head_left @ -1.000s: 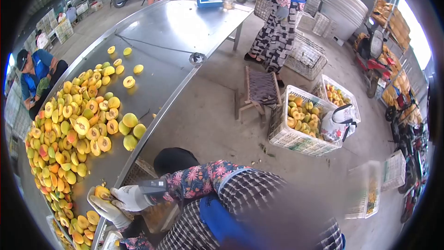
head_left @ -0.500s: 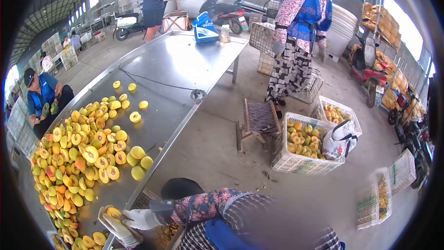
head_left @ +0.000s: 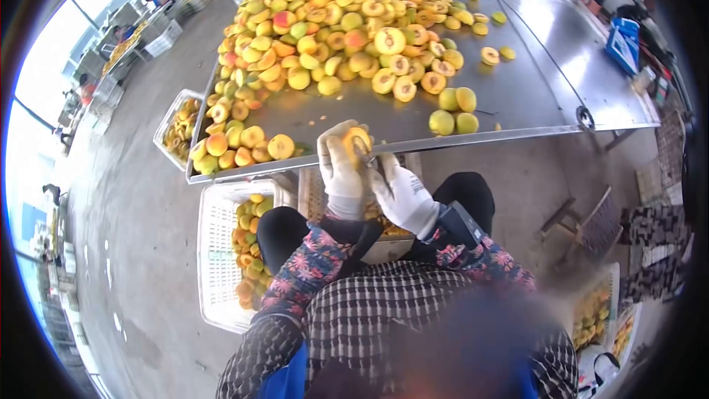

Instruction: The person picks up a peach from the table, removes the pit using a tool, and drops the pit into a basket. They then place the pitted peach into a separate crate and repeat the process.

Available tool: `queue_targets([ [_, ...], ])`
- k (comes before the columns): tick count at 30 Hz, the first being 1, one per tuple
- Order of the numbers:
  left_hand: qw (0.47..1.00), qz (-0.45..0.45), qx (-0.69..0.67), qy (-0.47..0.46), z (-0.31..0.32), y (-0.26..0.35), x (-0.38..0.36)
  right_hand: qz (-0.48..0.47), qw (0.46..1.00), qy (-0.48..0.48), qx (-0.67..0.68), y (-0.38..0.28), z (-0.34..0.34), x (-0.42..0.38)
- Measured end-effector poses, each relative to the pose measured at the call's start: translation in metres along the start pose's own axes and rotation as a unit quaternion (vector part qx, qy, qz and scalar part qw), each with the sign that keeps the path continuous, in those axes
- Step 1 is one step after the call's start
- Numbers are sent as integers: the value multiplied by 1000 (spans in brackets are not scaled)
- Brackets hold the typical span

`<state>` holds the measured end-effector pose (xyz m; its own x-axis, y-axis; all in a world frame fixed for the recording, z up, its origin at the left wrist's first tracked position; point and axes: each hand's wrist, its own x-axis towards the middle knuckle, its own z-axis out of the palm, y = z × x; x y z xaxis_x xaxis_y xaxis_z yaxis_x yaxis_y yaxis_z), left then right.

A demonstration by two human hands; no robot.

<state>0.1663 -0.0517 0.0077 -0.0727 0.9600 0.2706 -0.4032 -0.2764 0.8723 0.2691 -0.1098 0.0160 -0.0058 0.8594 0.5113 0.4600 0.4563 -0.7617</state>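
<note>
My left hand point(head_left: 341, 166), in a white glove, is closed around a halved yellow fruit point(head_left: 357, 143) with its cut face showing. Close on its right, my right hand point(head_left: 405, 196), also gloved, has its fingers pinched at the fruit's edge. A small dark tool seems to be between the fingers, too small to make out surely. Both hands are above the near edge of the metal table point(head_left: 517, 107). Beyond them lies a large heap of halved fruit point(head_left: 325, 37), with a few greenish fruits point(head_left: 454, 112) apart from it on the right.
A white basket point(head_left: 216, 251) with fruit stands left of my knees, and another crate point(head_left: 314, 196) is between them. A second basket point(head_left: 185, 122) is at the table's left end. On the right are a wooden stool point(head_left: 594, 225) and a blue bag point(head_left: 624, 46).
The view has swung left and down, so the table now lies across the top. Both hands still hold the fruit together and now appear near the middle.
</note>
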Motion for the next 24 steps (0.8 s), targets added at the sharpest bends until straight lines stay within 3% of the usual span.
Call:
queue_targets([
  [5, 998, 17, -57, -9, 1, -8, -3, 91, 993, -71, -8, -3, 1, 2],
  [11, 999, 10, -31, -19, 1, -2, -2, 62, 984, -139, -91, 8, -8, 4],
  [17, 986, -123, 65, -93, -20, -7, 6, 54, 957, -228, -172, 25, -20, 0],
  [20, 972, -198, 60, -109, -17, 6, 13, 85, 978, -185, -52, 29, -12, -7],
  [21, 981, -141, 61, -114, -19, 2, 14, 93, 979, -177, -38, 28, -11, -5],
  [24, 997, -58, -42, -6, -8, -9, 6, 110, 983, -149, -1, 28, -5, -3],
])
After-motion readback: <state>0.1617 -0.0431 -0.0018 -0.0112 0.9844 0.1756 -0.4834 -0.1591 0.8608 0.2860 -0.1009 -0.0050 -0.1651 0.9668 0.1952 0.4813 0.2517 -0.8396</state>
